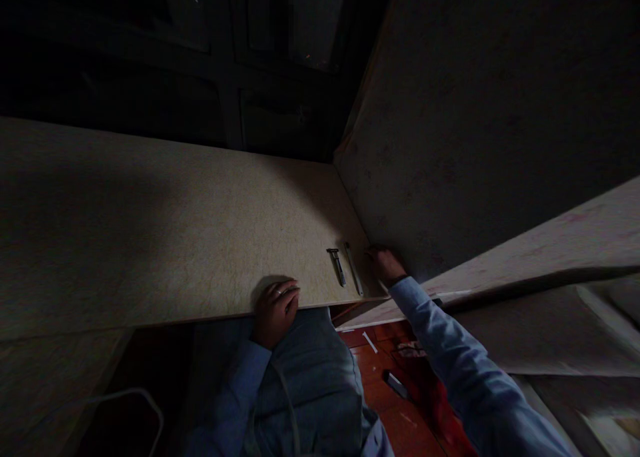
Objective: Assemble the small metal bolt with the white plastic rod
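Observation:
My left hand (277, 308) rests on the front edge of the table (200, 244), fingers laid loosely on the surface, a ring on one of them. It holds nothing that I can see. At the right end of the table, close against the wall, is my right hand (386, 264), its fingers curled together and pointing left. Whatever they may hold is hidden in the dimness. Just left of it lies a slim toothbrush (354, 270), slanted lengthwise. Beside that is a razor (338, 268) with its head towards the far side. Neither hand touches these two.
A patterned wall (450, 144) bounds the table on the right. Dark window panes (285, 117) stand behind it. On the red floor (400, 420) lie a small dark-and-light object (396, 384) and a white strip (370, 342). A pale cable (150, 398) loops at lower left.

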`<state>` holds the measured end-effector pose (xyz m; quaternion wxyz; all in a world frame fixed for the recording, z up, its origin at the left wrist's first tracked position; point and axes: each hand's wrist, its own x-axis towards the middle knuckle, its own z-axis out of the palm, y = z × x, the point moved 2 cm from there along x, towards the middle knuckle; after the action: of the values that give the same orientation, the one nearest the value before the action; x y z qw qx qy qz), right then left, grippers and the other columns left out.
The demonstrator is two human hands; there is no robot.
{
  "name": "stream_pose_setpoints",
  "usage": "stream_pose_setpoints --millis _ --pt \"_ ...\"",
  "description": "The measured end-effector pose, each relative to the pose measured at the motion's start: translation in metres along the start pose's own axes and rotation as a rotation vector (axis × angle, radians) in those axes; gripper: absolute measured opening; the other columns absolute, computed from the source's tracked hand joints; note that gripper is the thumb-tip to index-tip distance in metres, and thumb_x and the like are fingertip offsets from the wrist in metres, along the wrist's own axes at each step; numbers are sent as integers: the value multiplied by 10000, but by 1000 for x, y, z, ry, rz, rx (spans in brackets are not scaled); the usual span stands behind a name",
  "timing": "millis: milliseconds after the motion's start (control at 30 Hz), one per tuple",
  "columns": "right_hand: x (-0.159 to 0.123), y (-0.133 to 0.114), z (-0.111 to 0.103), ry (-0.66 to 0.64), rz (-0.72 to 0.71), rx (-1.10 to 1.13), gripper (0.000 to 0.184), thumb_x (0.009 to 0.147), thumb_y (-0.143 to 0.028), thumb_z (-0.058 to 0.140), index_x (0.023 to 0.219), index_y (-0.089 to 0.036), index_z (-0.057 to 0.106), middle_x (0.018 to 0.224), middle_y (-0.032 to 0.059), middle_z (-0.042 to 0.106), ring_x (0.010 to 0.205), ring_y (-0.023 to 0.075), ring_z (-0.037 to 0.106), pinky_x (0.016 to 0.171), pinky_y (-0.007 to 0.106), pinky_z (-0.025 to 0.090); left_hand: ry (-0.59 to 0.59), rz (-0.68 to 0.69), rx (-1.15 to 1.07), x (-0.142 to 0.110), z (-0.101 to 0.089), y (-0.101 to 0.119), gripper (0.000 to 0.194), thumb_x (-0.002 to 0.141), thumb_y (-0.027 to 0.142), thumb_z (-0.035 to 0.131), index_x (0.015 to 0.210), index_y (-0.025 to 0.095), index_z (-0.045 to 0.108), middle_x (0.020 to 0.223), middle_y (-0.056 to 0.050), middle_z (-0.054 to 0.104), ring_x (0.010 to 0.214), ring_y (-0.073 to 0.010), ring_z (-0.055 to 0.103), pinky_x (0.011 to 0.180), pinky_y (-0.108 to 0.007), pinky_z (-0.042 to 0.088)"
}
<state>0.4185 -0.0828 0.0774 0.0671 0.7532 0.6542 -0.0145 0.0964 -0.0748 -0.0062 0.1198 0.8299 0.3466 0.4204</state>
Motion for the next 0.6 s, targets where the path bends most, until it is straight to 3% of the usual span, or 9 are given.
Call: stream_pose_setpoints --millis 300,600 --pt "11 3 18 -30 -32 -42 459 900 -54 487 1303 -195 653 1172 142 736 1049 213 703 909 274 512 -5 4 18 1 -3 3 186 917 183 573 949 223 752 1068 -57 764 967 -238 687 883 -416 553" --pt "4 3 19 -27 -51 -36 522 868 -22 486 1324 -216 647 1206 136 726 1012 225 719 890 290 541 1 13 16 0 -2 2 185 909 179 578 950 220 753 1063 -60 764 967 -240 684 885 -413 543"
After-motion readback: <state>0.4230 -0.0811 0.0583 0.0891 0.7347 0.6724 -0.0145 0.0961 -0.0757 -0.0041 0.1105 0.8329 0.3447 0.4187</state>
